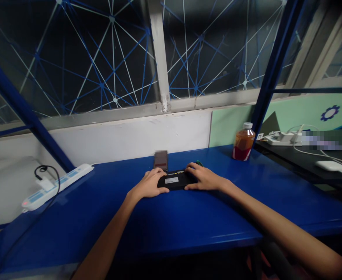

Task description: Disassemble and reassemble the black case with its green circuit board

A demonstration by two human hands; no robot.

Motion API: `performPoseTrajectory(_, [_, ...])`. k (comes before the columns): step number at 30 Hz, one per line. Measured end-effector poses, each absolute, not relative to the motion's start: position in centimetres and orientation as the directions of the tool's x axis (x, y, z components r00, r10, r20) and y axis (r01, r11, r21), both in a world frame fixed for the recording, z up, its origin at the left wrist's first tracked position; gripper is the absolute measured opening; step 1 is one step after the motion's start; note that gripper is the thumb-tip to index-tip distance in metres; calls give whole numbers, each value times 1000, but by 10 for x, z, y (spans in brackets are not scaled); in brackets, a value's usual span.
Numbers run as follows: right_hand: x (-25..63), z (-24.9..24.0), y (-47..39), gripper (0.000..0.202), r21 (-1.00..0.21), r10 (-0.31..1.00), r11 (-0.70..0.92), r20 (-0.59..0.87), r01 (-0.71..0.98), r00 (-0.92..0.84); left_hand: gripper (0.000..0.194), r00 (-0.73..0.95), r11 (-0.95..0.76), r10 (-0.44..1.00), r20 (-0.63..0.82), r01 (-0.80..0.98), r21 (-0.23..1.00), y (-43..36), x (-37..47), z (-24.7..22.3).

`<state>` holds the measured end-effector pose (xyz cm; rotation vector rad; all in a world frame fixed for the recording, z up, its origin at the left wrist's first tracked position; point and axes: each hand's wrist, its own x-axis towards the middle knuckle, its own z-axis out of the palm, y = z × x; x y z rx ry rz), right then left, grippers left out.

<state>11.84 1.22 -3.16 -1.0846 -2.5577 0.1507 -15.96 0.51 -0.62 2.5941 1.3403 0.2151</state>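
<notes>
A flat black box-shaped device (162,182) rests on the blue table, a pale label on its top and small yellow spots, perhaps ports, along its far edge. My left hand (151,183) grips its left end, with the thumb at the near side and the fingers over the far side. At the right end, my right hand (204,178) holds it in the same way. Just behind the device a phone (161,160) stands propped up, its screen partly blurred. Something thin and green (199,163) shows behind my right fingers; what it is I cannot tell.
A bottle of orange-brown drink (243,142) stands at the back right of the blue table (171,217). On the left lies a white power strip (58,186) with a black cable (53,198) plugged in. A black desk (307,157) with chargers and white cables adjoins on the right.
</notes>
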Motion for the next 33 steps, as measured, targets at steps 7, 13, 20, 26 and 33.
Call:
performPoseTrajectory(7, [118, -30, 12, 69, -243, 697, 716, 294, 654, -654, 59, 581, -572, 813, 42, 782, 249, 5, -160, -7])
performPoseTrajectory(13, [118, -28, 12, 67, -240, 691, 723, 284, 648, -665, 57, 592, -587, 804, 57, 773, 240, 5, -161, -8])
performPoseTrajectory(20, [118, -28, 12, 68, -241, 693, 720, 278, 650, -665, 59, 580, -572, 813, 49, 782, 246, 6, -161, -9])
performPoseTrajectory(26, [118, -27, 12, 68, -246, 695, 719, 275, 650, -664, 60, 589, -580, 807, 48, 775, 251, 5, -161, -8])
performPoseTrajectory(33, [118, -27, 12, 65, -262, 695, 719, 276, 644, -664, 60, 589, -578, 807, 36, 777, 248, 4, -160, -5])
